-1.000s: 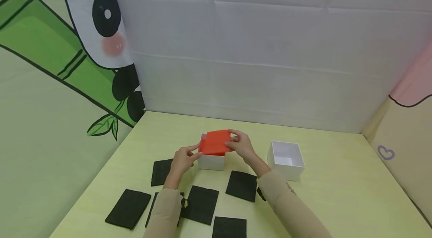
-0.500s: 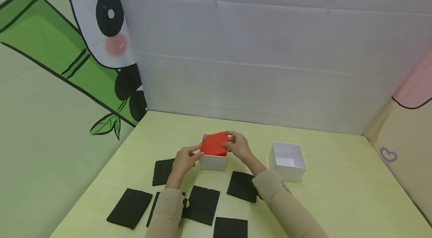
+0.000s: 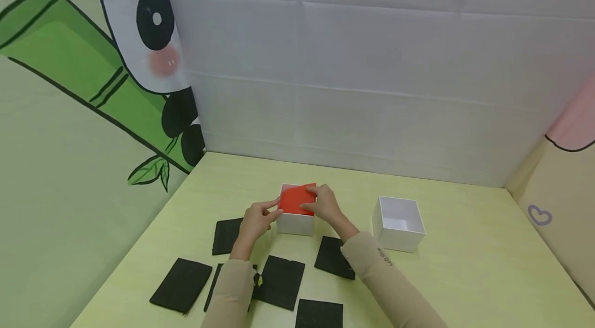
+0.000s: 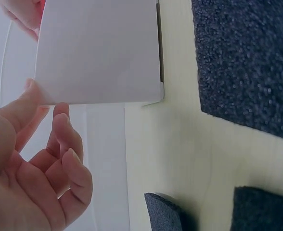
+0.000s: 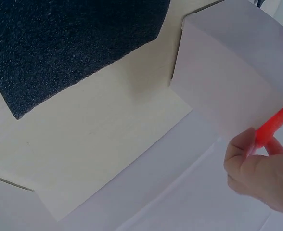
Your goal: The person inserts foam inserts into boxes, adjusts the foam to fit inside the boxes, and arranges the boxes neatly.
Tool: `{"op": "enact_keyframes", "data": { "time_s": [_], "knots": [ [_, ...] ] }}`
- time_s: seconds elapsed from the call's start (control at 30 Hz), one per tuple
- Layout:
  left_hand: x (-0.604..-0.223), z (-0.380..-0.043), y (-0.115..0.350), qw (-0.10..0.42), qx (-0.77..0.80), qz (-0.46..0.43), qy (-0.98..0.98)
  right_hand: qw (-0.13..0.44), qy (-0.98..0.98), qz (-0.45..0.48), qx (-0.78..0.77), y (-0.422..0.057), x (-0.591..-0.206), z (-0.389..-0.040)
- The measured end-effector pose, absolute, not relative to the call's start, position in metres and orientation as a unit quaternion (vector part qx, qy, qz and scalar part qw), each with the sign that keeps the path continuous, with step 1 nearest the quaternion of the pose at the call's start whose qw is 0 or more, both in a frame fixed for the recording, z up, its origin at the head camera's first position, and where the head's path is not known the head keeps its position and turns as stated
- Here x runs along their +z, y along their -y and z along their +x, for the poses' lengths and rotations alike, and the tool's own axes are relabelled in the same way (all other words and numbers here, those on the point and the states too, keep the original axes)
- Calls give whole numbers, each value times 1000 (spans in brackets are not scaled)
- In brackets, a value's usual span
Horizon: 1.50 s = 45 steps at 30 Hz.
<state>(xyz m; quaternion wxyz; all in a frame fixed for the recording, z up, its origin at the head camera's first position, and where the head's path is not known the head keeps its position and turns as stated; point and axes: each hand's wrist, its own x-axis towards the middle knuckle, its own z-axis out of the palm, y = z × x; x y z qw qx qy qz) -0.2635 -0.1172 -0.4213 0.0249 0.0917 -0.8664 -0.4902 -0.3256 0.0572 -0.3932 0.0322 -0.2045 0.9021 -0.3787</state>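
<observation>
Soft, even light covers the counter (image 3: 465,266), casting faint, blurry shadows; the far backdrop (image 3: 372,54) looks greyish, and both wrist views slightly hazy.

Both sleeves (image 3: 230,292) are beige; dark lettering (image 3: 385,256) marks the right.

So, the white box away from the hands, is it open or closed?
Open: in the head view, the top of this white box is uncovered, and its inside can be seen.

On my feed, a creased white backdrop (image 3: 353,75) rises behind the yellow table (image 3: 469,266); green bamboo (image 3: 69,44) marks the left wall (image 3: 69,173), 1 purple heart (image 3: 541,212) the right wall (image 3: 572,183).
</observation>
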Motion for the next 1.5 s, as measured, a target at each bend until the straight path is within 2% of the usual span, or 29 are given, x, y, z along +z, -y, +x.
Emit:
{"op": "enact_keyframes", "data": {
  "time_s": [0.3, 0.9, 1.3, 1.5],
  "knots": [
    [-420, -263, 116, 20, -490, 101, 866, 4, -896, -205, -394, -60, -391, -324],
    [-422, -263, 116, 28, -482, 94, 870, 3, -927, -173, -334, -56, -400, -323],
    [-424, -262, 118, 35, -480, 87, 872, 68, -952, -145, -262, -45, -402, -325],
    [-425, -263, 118, 34, -480, 88, 872, 92, -943, -177, -267, -50, -399, -326]
  ]
}}
